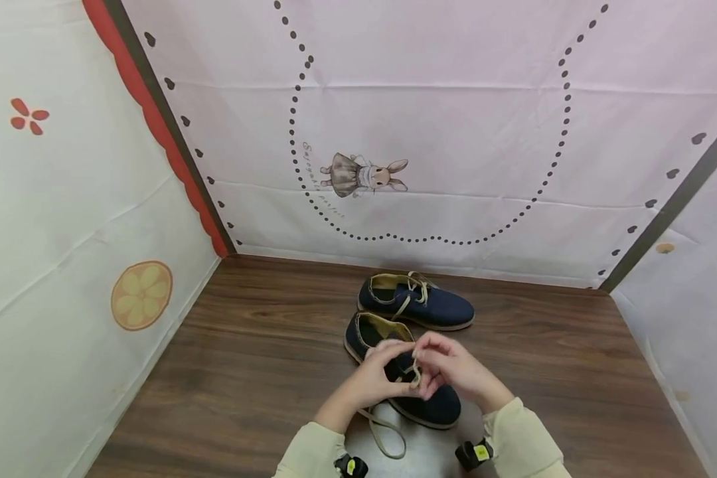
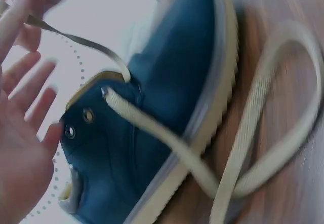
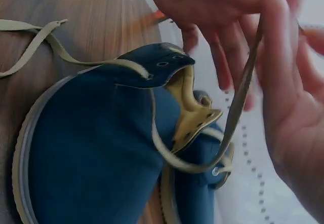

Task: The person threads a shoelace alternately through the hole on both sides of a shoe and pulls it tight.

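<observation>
A dark blue lace-up shoe (image 1: 442, 405) stands in front of me, its near side partly covered by my hands. My right hand (image 1: 454, 365) pinches its beige shoelace (image 1: 417, 377) at the fingertips. From there the lace runs down to the eyelets by the tongue. My left hand (image 1: 370, 378) arches over the shoe, fingers spread and loose, the thumb reaching to the lace beside the right fingertips. In the left wrist view, the other lace length (image 2: 157, 127) comes out of an eyelet and loops onto the wood. Both hands are blurred in the wrist views.
A matching blue shoe (image 1: 448, 309) lies just behind, toe to the right, with its own lace loosely threaded. Dark brown wood (image 1: 257, 372) lies under both shoes. Printed white cloth (image 1: 454, 146) hangs behind and on both sides. A pale surface (image 1: 418, 451) is between my forearms.
</observation>
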Action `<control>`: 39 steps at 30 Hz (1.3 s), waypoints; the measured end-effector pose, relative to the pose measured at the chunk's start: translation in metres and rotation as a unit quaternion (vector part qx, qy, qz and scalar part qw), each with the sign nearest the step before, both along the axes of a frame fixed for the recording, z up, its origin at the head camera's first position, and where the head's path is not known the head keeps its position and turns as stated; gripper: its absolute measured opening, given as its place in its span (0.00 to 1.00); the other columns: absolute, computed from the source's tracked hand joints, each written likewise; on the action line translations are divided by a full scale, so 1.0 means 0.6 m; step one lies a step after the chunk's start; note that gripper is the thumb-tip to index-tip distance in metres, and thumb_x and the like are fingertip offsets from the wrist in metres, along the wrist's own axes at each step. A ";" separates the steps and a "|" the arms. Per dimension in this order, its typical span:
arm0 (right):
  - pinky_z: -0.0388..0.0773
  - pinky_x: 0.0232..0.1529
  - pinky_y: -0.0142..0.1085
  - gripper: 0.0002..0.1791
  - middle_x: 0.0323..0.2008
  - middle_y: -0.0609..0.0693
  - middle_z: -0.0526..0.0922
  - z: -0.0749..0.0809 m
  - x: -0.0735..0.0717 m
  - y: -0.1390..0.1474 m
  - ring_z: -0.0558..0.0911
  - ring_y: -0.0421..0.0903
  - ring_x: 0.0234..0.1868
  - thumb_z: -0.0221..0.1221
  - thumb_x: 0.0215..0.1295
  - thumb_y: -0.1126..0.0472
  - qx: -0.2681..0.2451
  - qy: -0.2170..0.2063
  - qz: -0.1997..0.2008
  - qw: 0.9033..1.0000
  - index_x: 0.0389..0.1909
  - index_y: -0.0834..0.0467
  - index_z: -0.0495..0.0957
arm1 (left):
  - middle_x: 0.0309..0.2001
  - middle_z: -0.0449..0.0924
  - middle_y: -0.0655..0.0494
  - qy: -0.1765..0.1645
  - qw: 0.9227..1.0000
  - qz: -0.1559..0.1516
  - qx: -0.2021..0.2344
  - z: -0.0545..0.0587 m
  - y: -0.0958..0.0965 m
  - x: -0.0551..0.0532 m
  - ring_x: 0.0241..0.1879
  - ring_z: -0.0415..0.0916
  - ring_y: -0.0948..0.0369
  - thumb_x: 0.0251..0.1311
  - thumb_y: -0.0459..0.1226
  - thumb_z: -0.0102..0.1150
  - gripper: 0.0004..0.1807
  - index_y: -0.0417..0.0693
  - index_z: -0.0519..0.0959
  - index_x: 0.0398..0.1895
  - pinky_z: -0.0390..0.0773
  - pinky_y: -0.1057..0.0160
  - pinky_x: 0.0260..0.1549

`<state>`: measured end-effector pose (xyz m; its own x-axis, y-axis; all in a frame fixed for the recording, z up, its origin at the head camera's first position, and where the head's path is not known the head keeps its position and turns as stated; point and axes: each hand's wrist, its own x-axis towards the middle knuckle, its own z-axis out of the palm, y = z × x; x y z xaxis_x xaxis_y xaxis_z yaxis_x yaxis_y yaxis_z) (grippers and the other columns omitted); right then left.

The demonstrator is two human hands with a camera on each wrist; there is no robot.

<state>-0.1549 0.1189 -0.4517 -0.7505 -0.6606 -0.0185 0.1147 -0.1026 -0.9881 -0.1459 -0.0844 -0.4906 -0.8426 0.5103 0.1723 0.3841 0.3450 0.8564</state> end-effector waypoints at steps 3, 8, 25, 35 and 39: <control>0.74 0.20 0.33 0.14 0.22 0.51 0.75 -0.013 -0.002 -0.005 0.79 0.42 0.21 0.52 0.68 0.62 0.025 0.018 -0.118 0.993 0.42 0.71 0.68 | 0.42 0.81 0.56 -0.066 0.993 0.007 0.098 0.007 0.007 0.005 0.46 0.74 0.62 0.51 0.39 0.68 0.30 0.49 0.70 0.59 0.67 0.57 0.51; 0.67 0.22 0.32 0.13 0.27 0.51 0.75 -0.044 -0.013 -0.008 0.71 0.41 0.22 0.58 0.63 0.61 0.125 0.065 -0.220 0.965 0.41 0.67 0.76 | 0.27 0.81 0.60 0.014 0.989 0.146 0.036 0.007 0.021 -0.003 0.28 0.75 0.67 0.58 0.39 0.61 0.07 0.47 0.83 0.37 0.74 0.67 0.29; 0.75 0.29 0.35 0.11 0.32 0.57 0.81 -0.104 -0.034 -0.005 0.78 0.44 0.30 0.51 0.66 0.68 0.257 0.081 -0.229 0.935 0.44 0.69 0.78 | 0.18 0.73 0.68 0.076 0.945 0.256 -0.188 -0.008 0.060 -0.020 0.19 0.67 0.70 0.49 0.39 0.63 0.02 0.54 0.82 0.22 0.67 0.70 0.20; 0.72 0.31 0.35 0.15 0.36 0.55 0.81 -0.109 -0.035 -0.005 0.76 0.45 0.32 0.52 0.67 0.63 0.208 0.009 -0.244 0.947 0.48 0.69 0.76 | 0.19 0.75 0.67 0.114 0.934 0.276 -0.195 -0.018 0.072 -0.024 0.20 0.69 0.68 0.50 0.39 0.63 0.02 0.55 0.83 0.23 0.68 0.69 0.20; 0.74 0.33 0.35 0.14 0.37 0.54 0.81 -0.114 -0.035 -0.005 0.78 0.45 0.37 0.52 0.68 0.63 0.173 -0.024 -0.273 0.946 0.45 0.70 0.76 | 0.28 0.79 0.65 0.157 0.933 0.265 -0.188 -0.021 0.076 -0.027 0.31 0.73 0.64 0.54 0.43 0.64 0.03 0.55 0.84 0.28 0.72 0.64 0.30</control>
